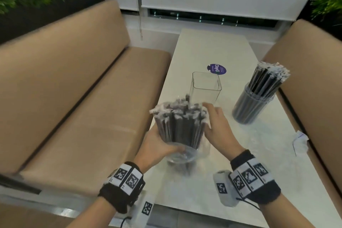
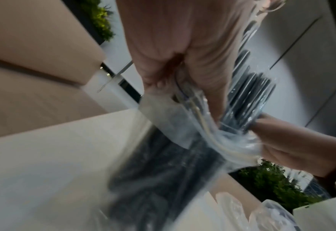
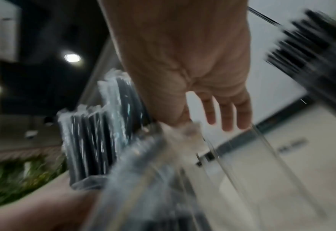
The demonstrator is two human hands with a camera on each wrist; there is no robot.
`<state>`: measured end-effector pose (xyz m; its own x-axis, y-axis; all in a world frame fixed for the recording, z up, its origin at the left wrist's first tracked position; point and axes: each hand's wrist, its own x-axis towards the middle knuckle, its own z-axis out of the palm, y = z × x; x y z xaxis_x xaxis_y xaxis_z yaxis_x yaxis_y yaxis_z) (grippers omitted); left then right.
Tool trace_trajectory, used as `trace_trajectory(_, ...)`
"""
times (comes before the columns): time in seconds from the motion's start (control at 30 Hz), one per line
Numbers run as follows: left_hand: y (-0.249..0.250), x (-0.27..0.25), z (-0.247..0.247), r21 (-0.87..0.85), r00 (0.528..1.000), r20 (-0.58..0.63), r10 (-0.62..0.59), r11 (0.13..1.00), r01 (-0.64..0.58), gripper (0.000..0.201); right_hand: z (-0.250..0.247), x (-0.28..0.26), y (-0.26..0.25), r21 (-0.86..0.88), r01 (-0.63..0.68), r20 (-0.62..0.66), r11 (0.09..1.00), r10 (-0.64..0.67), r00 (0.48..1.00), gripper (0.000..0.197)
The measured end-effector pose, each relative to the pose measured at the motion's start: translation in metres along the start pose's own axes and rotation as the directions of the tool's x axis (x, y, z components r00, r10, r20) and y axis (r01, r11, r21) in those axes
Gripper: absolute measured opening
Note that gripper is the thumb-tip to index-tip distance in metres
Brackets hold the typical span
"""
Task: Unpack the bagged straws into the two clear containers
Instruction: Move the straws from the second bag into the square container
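My left hand (image 1: 159,146) grips the lower part of a bundle of black, individually wrapped straws (image 1: 179,126), held upright above the table's near end. The clear plastic bag (image 1: 187,155) is bunched round the bundle's bottom. My right hand (image 1: 216,126) lies with straight fingers against the bundle's right side. Just beyond the bundle stands an empty square clear container (image 1: 205,87). A round clear container (image 1: 249,105), further right, is full of straws. The left wrist view shows my left hand (image 2: 182,54) on the straws (image 2: 250,93) and the bag (image 2: 222,140). In the right wrist view my right hand (image 3: 182,62) touches the straws (image 3: 91,140).
The white table (image 1: 203,190) is narrow, with tan bench seats (image 1: 83,116) on both sides. A purple round sticker (image 1: 216,69) lies behind the square container. A crumpled piece of clear wrapping (image 1: 299,142) sits at the table's right edge.
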<state>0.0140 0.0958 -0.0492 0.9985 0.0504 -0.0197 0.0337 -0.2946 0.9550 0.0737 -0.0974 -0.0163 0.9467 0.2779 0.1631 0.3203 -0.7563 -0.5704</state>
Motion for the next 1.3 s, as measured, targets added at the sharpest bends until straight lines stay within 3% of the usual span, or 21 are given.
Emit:
trace_trajectory(0.07, 0.014, 0.006, 0.0, -0.003, 0.99, -0.118, 0.075, 0.997, -0.076, 0.071, -0.016, 0.001, -0.009, -0.013, 0.216, -0.043, 0.976, -0.217, 0.975, 0.07)
trace_trajectory(0.1, 0.019, 0.009, 0.002, -0.019, 0.98, -0.171, 0.104, 0.994, -0.109, 0.07, -0.023, 0.0, -0.014, 0.124, 0.258, -0.012, 0.958, -0.258, 0.966, 0.074)
trace_trajectory(0.17, 0.022, 0.015, 0.011, -0.062, 0.964, -0.234, 0.127, 0.987, -0.146, 0.069, -0.029, -0.001, -0.021, 0.472, 0.183, 0.113, 0.863, -0.265, 0.958, 0.078)
trace_trajectory(0.27, 0.011, 0.017, 0.032, -0.102, 0.967, -0.246, 0.066, 0.99, -0.093, 0.072, -0.016, 0.001, -0.013, 0.638, 0.016, 0.082, 0.77, -0.088, 0.993, 0.067)
trace_trajectory(0.37, -0.003, 0.018, 0.047, -0.123, 0.966, -0.259, 0.002, 0.992, -0.035, 0.069, -0.002, 0.003, -0.007, 0.615, -0.012, -0.067, 0.789, 0.067, 0.995, 0.041)
trace_trajectory(0.6, -0.004, 0.044, 0.046, -0.072, 0.988, -0.153, -0.017, 0.997, 0.006, 0.081, -0.037, 0.028, -0.01, 0.642, 0.124, -0.286, 0.757, 0.086, 0.954, 0.015)
trace_trajectory(0.77, 0.0, 0.056, 0.046, -0.076, 0.994, -0.104, -0.02, 0.997, 0.012, 0.085, -0.073, 0.051, -0.02, 0.635, 0.182, -0.375, 0.751, 0.094, 0.922, 0.022)
trace_trajectory(0.83, 0.006, 0.058, 0.045, -0.064, 0.995, -0.099, -0.023, 0.998, 0.017, 0.077, -0.092, 0.061, -0.024, 0.654, 0.191, -0.403, 0.732, 0.123, 0.907, 0.032)
trace_trajectory(0.9, 0.01, 0.06, 0.043, -0.071, 0.995, -0.098, -0.035, 0.997, 0.028, 0.068, -0.106, 0.071, -0.024, 0.682, 0.2, -0.405, 0.704, 0.136, 0.904, 0.036)
trace_trajectory(1.07, 0.012, 0.065, 0.043, -0.055, 0.997, -0.07, -0.014, 0.998, 0.01, 0.07, -0.112, 0.078, -0.014, 0.712, 0.171, -0.358, 0.681, 0.143, 0.923, 0.026)
trace_trajectory(1.23, 0.013, 0.07, 0.043, -0.03, 1.0, -0.011, 0.023, 0.999, -0.023, 0.082, -0.091, 0.076, 0.007, 0.743, 0.021, -0.227, 0.669, 0.223, 0.948, 0.053)
trace_trajectory(1.3, 0.015, 0.072, 0.044, -0.023, 1.0, 0.001, 0.02, 1.0, -0.02, 0.083, -0.083, 0.073, 0.011, 0.757, -0.007, -0.188, 0.653, 0.228, 0.955, 0.045)
